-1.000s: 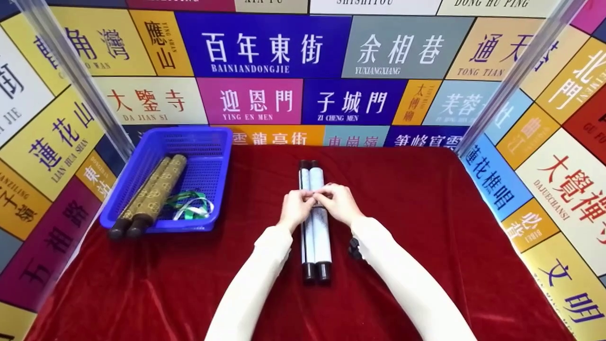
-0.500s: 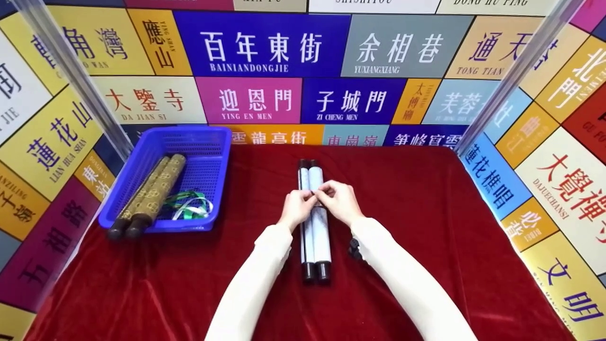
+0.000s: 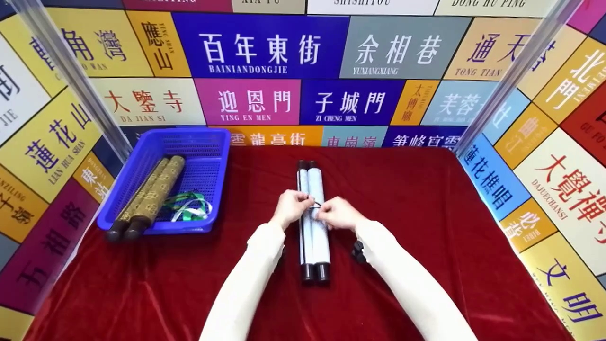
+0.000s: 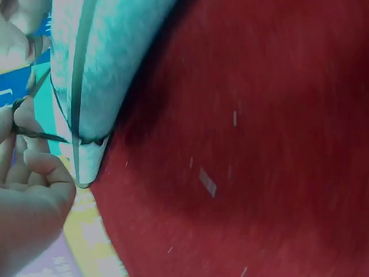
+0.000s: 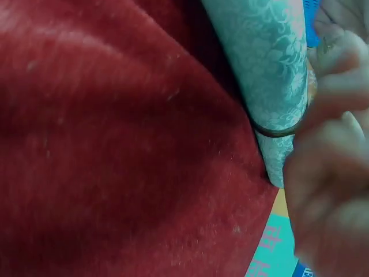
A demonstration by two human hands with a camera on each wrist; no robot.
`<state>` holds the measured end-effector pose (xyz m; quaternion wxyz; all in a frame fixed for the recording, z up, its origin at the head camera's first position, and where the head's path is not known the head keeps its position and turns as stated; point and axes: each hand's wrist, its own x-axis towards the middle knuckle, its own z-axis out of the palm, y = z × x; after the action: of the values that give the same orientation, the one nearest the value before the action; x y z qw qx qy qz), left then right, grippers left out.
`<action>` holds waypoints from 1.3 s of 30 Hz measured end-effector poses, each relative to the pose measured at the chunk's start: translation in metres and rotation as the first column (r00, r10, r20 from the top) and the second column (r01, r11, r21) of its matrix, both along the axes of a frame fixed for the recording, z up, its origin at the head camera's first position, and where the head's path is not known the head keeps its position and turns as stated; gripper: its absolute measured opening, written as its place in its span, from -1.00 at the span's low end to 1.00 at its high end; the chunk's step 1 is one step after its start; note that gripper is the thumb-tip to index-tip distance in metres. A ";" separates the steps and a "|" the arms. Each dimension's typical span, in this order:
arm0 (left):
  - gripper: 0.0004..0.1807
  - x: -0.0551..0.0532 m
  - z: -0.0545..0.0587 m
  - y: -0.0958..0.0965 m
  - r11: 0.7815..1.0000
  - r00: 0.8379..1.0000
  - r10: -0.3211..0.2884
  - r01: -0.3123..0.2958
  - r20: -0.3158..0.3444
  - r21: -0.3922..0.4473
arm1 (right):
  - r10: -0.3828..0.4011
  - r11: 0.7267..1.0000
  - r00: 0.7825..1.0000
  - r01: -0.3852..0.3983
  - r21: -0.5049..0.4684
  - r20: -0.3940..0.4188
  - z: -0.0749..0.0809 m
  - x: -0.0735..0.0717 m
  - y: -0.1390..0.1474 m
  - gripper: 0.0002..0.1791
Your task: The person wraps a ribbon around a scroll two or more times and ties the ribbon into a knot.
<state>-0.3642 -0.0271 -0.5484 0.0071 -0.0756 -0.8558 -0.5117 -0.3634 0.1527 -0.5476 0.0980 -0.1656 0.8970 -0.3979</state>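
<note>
Two rolled scrolls with pale blue patterned backing [image 3: 321,244] and dark end knobs lie side by side, lengthwise on the red cloth. A thin dark cord [image 5: 277,132] runs round them near the middle. Above the scrolls my left hand [image 3: 290,208] pinches one part of the cord between thumb and fingertips, as the left wrist view shows up close. My right hand [image 3: 342,214] is just across from it, fingers curled, pinching the cord on the right side. A short stretch of cord shows between both hands. In the right wrist view my right hand [image 5: 331,190] is blurred.
At the left stands a blue plastic basket [image 3: 189,229]. Two brown-gold patterned scrolls [image 3: 158,189] lean in it, knobs over its near rim, beside green and white ribbons [image 3: 195,207]. Red velvet cloth [image 3: 402,189] covers the table. Sign-printed panels [image 3: 262,45] and clear posts rise behind.
My hands were together over the scrolls and are now apart. The right hand has moved down and turned, and the cord shows between them. The scrolls stay in place.
</note>
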 end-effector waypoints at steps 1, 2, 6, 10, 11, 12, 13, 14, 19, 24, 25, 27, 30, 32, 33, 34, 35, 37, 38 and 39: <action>-0.87 0.000 0.002 -0.001 0.997 0.998 -0.031 0.027 -0.053 -0.077 | -0.057 0.998 0.997 0.057 0.010 -0.061 0.000 -0.001 -0.001 -0.83; -0.88 0.000 0.003 -0.002 0.988 0.992 -0.068 0.052 -0.106 -0.144 | -0.119 0.993 0.985 0.121 0.005 -0.127 -0.001 -0.001 -0.001 -0.86; -0.82 0.000 0.004 -0.003 0.943 0.944 -0.182 0.089 -0.275 -0.320 | -0.202 0.979 0.930 0.193 -0.058 -0.306 -0.003 -0.004 -0.005 -0.82; -0.78 0.001 0.003 -0.003 0.920 0.905 -0.227 0.078 -0.359 -0.385 | -0.053 0.998 0.950 0.043 -0.040 -0.308 -0.006 -0.006 -0.008 -0.70; -0.79 0.002 0.002 -0.004 0.918 0.899 -0.235 0.080 -0.370 -0.389 | -0.037 0.999 0.954 0.029 -0.030 -0.298 -0.006 -0.006 -0.009 -0.71; -0.80 0.002 0.002 -0.004 0.918 0.893 -0.243 0.086 -0.379 -0.387 | -0.035 0.999 0.957 0.030 -0.022 -0.287 -0.007 -0.006 -0.010 -0.74; -0.80 0.002 0.001 -0.004 0.920 0.892 -0.248 0.094 -0.378 -0.381 | -0.043 0.999 0.959 0.039 -0.020 -0.278 -0.007 -0.006 -0.011 -0.76; -0.81 0.002 0.001 -0.004 0.921 0.889 -0.253 0.101 -0.382 -0.375 | -0.053 0.999 0.962 0.050 -0.020 -0.269 -0.007 -0.007 -0.012 -0.79; -0.81 0.002 -0.002 -0.007 0.930 0.896 -0.251 0.118 -0.367 -0.348 | -0.070 0.998 0.967 0.068 -0.016 -0.244 -0.010 -0.008 -0.017 -0.82; -0.78 0.002 -0.006 -0.011 0.950 0.898 -0.228 0.121 -0.376 -0.289 | -0.084 0.987 0.989 0.066 -0.148 -0.119 -0.011 -0.009 -0.020 -0.72; -0.78 0.002 -0.007 -0.012 0.954 0.898 -0.221 0.119 -0.379 -0.275 | -0.101 0.974 0.993 0.086 -0.210 -0.058 -0.010 -0.009 -0.020 -0.70; -0.78 0.002 -0.008 -0.013 0.963 0.897 -0.204 0.112 -0.392 -0.245 | -0.131 0.924 0.988 0.150 -0.351 0.078 -0.007 -0.009 -0.020 -0.66; -0.79 0.002 -0.011 -0.015 0.977 0.908 -0.160 0.088 -0.388 -0.196 | -0.176 0.798 0.954 0.282 -0.533 0.241 -0.003 -0.011 -0.017 -0.59; -0.80 0.003 -0.013 -0.018 0.985 0.922 -0.119 0.065 -0.369 -0.157 | -0.193 0.708 0.933 0.347 -0.615 0.304 -0.001 -0.012 -0.016 -0.56; -0.80 0.004 -0.015 -0.020 0.990 0.932 -0.095 0.050 -0.349 -0.135 | -0.199 0.669 0.925 0.369 -0.645 0.323 0.000 -0.013 -0.015 -0.55; -0.80 0.005 -0.017 -0.022 0.994 0.947 -0.067 0.035 -0.313 -0.107 | -0.205 0.636 0.919 0.387 -0.668 0.337 0.001 -0.014 -0.013 -0.55; -0.80 0.006 -0.018 -0.023 0.997 0.961 -0.039 0.018 -0.273 -0.078 | -0.211 0.609 0.912 0.405 -0.682 0.353 0.001 -0.014 -0.012 -0.56; -0.81 0.007 -0.020 -0.027 1.000 0.983 0.017 -0.021 -0.182 -0.021 | -0.240 0.581 0.897 0.439 -0.686 0.371 0.001 -0.014 -0.010 -0.59; -0.80 0.008 -0.021 -0.028 0.999 0.991 0.040 -0.040 -0.129 0.008 | -0.264 0.573 0.888 0.459 -0.680 0.377 0.000 -0.015 -0.009 -0.60; -0.79 0.008 -0.022 -0.029 0.997 0.995 0.063 -0.060 -0.073 0.040 | -0.293 0.573 0.879 0.476 -0.667 0.376 -0.001 -0.015 -0.007 -0.62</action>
<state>-0.3558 -0.0560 -0.5708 0.0559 -0.0681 -0.8470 -0.5243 -0.3783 0.1457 -0.5491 0.0326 0.0554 0.6524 -0.7551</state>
